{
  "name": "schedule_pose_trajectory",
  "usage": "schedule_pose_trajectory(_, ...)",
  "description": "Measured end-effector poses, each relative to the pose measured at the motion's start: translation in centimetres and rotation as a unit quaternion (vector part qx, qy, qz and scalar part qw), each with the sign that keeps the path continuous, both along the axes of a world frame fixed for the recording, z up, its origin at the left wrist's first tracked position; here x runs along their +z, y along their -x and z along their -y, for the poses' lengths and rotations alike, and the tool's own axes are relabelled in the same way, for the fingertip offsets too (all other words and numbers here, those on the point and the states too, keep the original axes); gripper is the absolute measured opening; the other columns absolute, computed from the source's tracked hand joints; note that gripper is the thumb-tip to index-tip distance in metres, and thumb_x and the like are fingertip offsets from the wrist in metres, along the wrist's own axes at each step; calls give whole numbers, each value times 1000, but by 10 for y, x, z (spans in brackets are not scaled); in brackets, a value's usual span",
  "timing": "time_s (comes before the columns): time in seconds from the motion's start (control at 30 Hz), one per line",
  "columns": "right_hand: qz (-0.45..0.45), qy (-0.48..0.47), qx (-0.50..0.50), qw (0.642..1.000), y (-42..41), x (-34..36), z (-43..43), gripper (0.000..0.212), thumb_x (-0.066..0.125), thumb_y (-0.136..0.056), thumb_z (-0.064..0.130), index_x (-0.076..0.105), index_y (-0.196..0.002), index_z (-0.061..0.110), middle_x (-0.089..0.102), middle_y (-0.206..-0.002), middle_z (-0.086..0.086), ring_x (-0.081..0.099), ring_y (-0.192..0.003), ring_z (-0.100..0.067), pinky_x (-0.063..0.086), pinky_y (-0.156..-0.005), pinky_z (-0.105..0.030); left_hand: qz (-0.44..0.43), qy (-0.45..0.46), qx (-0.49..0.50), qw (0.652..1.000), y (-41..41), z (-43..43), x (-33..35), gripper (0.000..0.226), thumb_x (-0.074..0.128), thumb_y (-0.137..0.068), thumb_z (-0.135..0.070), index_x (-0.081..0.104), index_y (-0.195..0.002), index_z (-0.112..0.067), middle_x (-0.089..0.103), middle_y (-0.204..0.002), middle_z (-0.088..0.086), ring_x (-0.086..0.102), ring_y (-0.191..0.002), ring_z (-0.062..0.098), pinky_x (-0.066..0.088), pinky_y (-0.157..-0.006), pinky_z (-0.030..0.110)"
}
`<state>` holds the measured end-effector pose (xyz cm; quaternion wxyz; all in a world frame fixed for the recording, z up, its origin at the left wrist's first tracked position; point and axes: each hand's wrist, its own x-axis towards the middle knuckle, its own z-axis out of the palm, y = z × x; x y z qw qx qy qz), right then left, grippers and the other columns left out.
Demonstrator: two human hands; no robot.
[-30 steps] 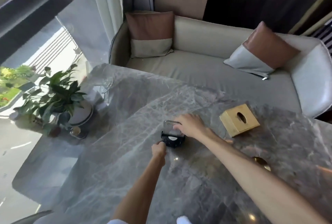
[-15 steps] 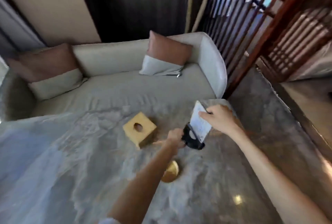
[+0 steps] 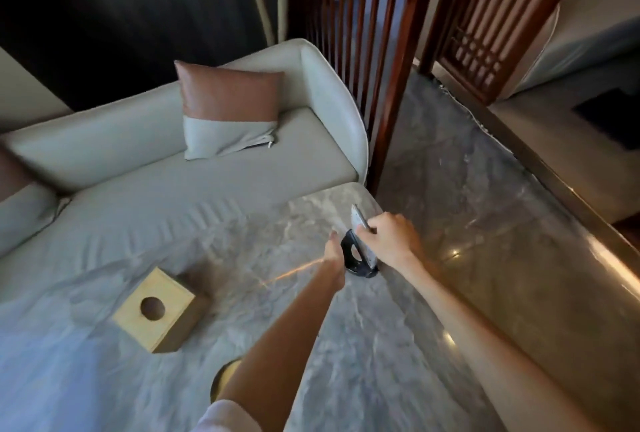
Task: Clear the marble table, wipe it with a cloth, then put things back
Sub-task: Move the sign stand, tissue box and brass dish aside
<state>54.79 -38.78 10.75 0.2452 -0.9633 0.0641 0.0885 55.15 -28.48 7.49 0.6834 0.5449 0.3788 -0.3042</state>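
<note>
At the far right corner of the grey veined marble counter (image 3: pixel 363 345), one black-based stand with a pale upright card (image 3: pixel 360 251) is being gripped by two hands: the left hand (image 3: pixel 335 251) closed on its base, the right hand (image 3: pixel 389 241) pinching the card. One square gold tissue box (image 3: pixel 156 310) is being left nearby.

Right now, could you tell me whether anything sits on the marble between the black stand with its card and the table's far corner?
Nothing visible does: the black stand, held by both hands, is at that corner of the grey marble table; the gold tissue box sits well to its left.
</note>
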Motion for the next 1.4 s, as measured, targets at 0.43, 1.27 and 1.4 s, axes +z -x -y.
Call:
schedule_pose_trajectory(0.43,-20,-20,-16,999,3,-15,7,51,58,-88,34,35,-47,13,39,-44,-2,42,-47,-22,34,-48,-33,-16,-13,-41,999,4,1,-13,59,24,-102,-48,47,-126,1,57,-106,17,53,-72,20,44,-53,31)
schedule_pose_trajectory(1.27,1,-109,84,991,1,36,-207,54,54,-91,50,53,-137,20,58,-138,-7,51,-129,-28,40,-105,-37,184,-304,-57,933,18,-343,49,50,39,-97,-38,60,-123,0,58,-132,21,51,-127,31,35,-111,40)
schedule_pose_trajectory(1.4,-86,-159,86,980,13,-5,-274,60,54,-92,50,48,-141,16,52,-144,-10,47,-134,-25,36,-109,-34,175,-363,-59,913,48,-404,32,37,36,-100,-21,58,-86,5,60,-99,33,59,-96,36,45,-87,45)
